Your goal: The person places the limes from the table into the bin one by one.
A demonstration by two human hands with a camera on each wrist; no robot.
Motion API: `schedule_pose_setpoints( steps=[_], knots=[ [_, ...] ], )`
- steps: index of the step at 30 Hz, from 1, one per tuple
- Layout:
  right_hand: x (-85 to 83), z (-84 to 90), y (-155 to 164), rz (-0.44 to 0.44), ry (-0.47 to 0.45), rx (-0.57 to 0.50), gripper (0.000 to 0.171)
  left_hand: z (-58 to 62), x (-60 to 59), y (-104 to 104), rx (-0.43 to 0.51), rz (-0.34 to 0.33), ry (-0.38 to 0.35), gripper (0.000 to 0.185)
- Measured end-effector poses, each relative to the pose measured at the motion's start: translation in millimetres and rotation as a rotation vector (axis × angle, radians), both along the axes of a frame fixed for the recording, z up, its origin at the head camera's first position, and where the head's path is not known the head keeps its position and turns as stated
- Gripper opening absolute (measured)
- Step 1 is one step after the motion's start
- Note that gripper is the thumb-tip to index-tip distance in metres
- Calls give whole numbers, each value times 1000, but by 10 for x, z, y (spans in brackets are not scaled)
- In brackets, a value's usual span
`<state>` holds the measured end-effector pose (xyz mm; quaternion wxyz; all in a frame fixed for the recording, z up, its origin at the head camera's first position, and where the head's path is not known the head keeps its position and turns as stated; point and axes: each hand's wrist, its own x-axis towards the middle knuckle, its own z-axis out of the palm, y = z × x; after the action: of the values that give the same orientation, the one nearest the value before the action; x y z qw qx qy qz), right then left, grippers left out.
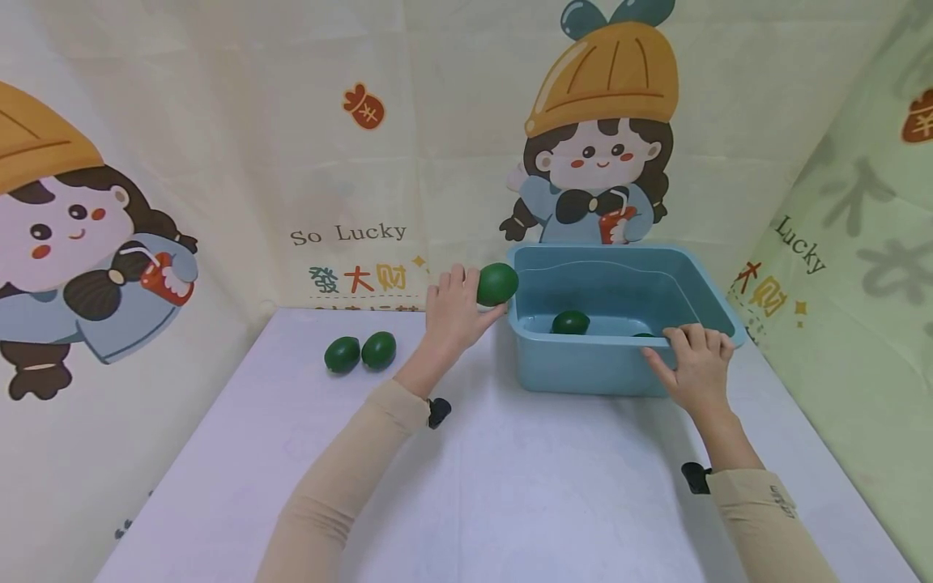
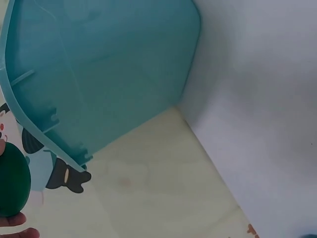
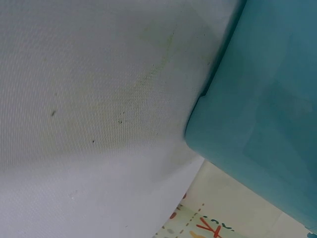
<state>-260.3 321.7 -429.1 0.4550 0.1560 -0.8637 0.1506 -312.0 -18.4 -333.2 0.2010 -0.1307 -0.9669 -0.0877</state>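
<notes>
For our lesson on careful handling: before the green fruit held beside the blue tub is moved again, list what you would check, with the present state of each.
1. Left hand grips the green fruit securely: ok, fingers curl round it.
2. Fruit is over the blue tub: not ok, it is just outside the left rim.
3. Right hand steadies the tub: ok, fingers hook over the near rim.
4. Room inside the tub: ok, one fruit in the tub and bare floor show.
5. Two fruits on the table lie apart from the arm: ok.
6. Tub holds water: cannot tell.
</notes>
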Motion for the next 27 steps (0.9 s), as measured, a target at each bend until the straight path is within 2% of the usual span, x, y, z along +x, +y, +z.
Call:
schedule_pose_setpoints(
  steps=[12, 27],
  knots=[
    [8, 8, -14, 9, 0, -27, 67, 27, -12, 146, 7, -30, -28, 58],
    [13, 22, -46, 5, 10, -56, 65, 49, -59, 297, -68, -46, -28, 60]
  ],
)
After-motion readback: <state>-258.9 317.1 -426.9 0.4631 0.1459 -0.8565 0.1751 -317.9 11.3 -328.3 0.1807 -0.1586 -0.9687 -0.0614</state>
